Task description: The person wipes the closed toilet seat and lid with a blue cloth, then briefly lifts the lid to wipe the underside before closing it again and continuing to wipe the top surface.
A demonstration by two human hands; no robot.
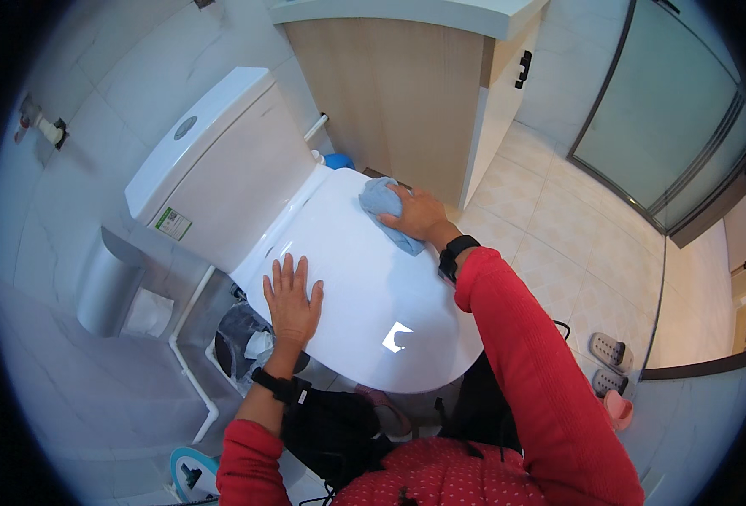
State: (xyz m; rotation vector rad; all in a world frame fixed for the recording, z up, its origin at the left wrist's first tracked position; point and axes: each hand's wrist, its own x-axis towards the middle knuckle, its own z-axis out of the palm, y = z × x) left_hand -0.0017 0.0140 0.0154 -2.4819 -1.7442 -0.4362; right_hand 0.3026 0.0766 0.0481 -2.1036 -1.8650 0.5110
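A white toilet with its lid [364, 312] down fills the middle of the view. My right hand [419, 215] presses a bunched light-blue cloth [381, 200] onto the lid's far right part, by the edge nearest the cabinet. The cloth spreads out a little below my palm. My left hand [293, 304] lies flat on the lid's left side with its fingers stretched out, holding nothing. Behind the lid rises the white cistern [229, 160], with a round flush button on top and a green-and-white label at its lower corner.
A wood-toned cabinet [390, 93] stands close beyond the lid. At the left are a grey paper dispenser [111, 287], a white pipe [189, 363] and a lined waste bin [242, 337]. Grey slippers [611, 350] lie on the tiles before a glass shower door [660, 110].
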